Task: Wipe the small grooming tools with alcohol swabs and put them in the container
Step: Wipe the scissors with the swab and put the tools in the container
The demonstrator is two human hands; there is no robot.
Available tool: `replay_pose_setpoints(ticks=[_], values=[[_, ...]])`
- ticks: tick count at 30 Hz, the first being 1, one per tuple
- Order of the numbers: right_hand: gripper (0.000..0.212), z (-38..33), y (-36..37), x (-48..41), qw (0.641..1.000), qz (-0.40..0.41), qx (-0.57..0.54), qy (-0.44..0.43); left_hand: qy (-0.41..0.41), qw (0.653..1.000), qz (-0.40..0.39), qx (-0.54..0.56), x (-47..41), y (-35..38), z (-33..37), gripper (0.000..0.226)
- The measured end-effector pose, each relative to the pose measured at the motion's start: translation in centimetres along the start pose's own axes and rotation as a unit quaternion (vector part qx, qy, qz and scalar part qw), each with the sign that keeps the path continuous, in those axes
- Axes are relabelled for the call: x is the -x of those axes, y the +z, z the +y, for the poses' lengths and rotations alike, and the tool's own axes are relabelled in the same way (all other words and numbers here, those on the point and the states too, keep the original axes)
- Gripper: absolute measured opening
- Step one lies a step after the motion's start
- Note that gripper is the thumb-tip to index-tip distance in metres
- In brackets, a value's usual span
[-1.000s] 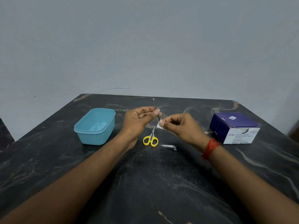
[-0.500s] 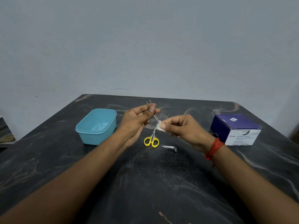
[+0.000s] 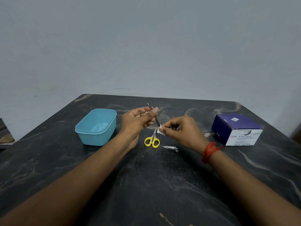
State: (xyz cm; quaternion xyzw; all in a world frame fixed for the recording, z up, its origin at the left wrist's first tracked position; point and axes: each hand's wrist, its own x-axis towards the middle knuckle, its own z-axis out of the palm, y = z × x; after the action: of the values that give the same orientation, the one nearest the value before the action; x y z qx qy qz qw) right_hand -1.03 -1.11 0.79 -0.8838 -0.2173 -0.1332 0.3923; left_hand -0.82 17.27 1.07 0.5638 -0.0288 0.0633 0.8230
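Observation:
My left hand (image 3: pixel 137 121) pinches thin metal tweezers (image 3: pixel 153 114) above the table, their tip pointing up and away. My right hand (image 3: pixel 182 131) pinches a small white alcohol swab (image 3: pixel 160 130) folded round the tweezers' lower end. Below the hands, small scissors with yellow handles (image 3: pixel 152 141) lie on the dark table. A silver nail clipper (image 3: pixel 171 148) lies just right of them. The light blue container (image 3: pixel 97 126) stands open and empty at the left.
A blue and white box of alcohol swabs (image 3: pixel 237 129) stands at the right on the dark marbled table (image 3: pixel 146 185). A grey wall rises behind the table's far edge. A red thread band circles my right wrist (image 3: pixel 210 151).
The swab in my right hand has slid down along the tweezers toward their lower end. The two tweezer arms, apart half a second ago, now look closed together.

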Motion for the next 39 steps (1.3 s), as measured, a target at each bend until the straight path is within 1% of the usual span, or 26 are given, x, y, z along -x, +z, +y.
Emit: replay_pose_setpoints(ticks=[3, 7, 12, 15, 19, 22, 24, 25, 27, 29, 30, 32, 33, 35, 39], values=[[0.004, 0.1, 0.1, 0.0, 1.000, 0.012, 0.004, -0.009, 0.000, 1.000, -0.002, -0.005, 0.0, 0.0, -0.1, 0.043], [0.003, -0.1, -0.1, -0.2, 0.998, 0.052, -0.039, -0.026, -0.003, 1.000, -0.021, -0.023, 0.2, 0.2, -0.4, 0.050], [0.005, -0.1, -0.2, -0.1, 1.000, 0.010, -0.017, -0.002, -0.001, 1.000, -0.013, -0.017, -0.1, -0.1, -0.4, 0.050], [0.007, -0.2, -0.2, 0.0, 1.000, 0.003, -0.014, 0.001, -0.006, 1.000, -0.027, -0.012, -0.1, -0.4, -0.4, 0.045], [0.012, -0.4, -0.1, -0.1, 0.998, 0.033, -0.054, -0.013, 0.003, 0.996, -0.065, -0.057, 0.1, 0.1, -0.8, 0.036], [0.010, -0.3, -0.1, -0.1, 0.998, 0.032, -0.046, -0.011, 0.010, 0.996, -0.056, -0.067, 0.1, 0.2, -0.8, 0.034], [0.005, -0.3, -0.1, 0.0, 1.000, 0.009, -0.008, -0.003, 0.015, 0.997, -0.038, -0.067, 0.1, 0.1, -0.7, 0.034], [0.006, -0.3, -0.2, 0.0, 1.000, -0.001, 0.011, -0.001, 0.020, 0.997, -0.030, -0.070, 0.1, 0.1, -0.6, 0.034], [0.006, -0.2, -0.4, 0.0, 1.000, 0.002, 0.010, 0.008, 0.034, 0.995, -0.020, -0.090, 0.0, -0.1, -0.5, 0.033], [0.000, -0.3, -1.1, -0.3, 0.998, 0.046, -0.023, 0.021, 0.050, 0.992, -0.018, -0.119, -0.2, -0.2, -0.5, 0.029], [0.002, -0.4, -1.6, -0.4, 0.995, 0.075, -0.064, 0.033, 0.057, 0.990, -0.021, -0.130, -0.1, -0.3, -0.5, 0.025], [0.006, -0.7, -2.4, -0.6, 0.976, 0.118, -0.175, 0.062, 0.071, 0.985, -0.036, -0.152, 0.0, -0.2, -0.6, 0.016], [0.008, -0.8, -2.7, -0.5, 0.965, 0.127, -0.217, 0.075, 0.078, 0.982, -0.048, -0.167, 0.1, -0.1, -0.6, 0.014], [0.014, -0.9, -2.8, -0.4, 0.952, 0.128, -0.261, 0.095, 0.089, 0.976, -0.069, -0.187, 0.3, 0.1, -0.8, 0.017], [0.016, -1.1, -2.1, -0.3, 0.953, 0.113, -0.264, 0.098, 0.085, 0.973, -0.091, -0.193, 0.4, 0.4, -0.8, 0.023]])
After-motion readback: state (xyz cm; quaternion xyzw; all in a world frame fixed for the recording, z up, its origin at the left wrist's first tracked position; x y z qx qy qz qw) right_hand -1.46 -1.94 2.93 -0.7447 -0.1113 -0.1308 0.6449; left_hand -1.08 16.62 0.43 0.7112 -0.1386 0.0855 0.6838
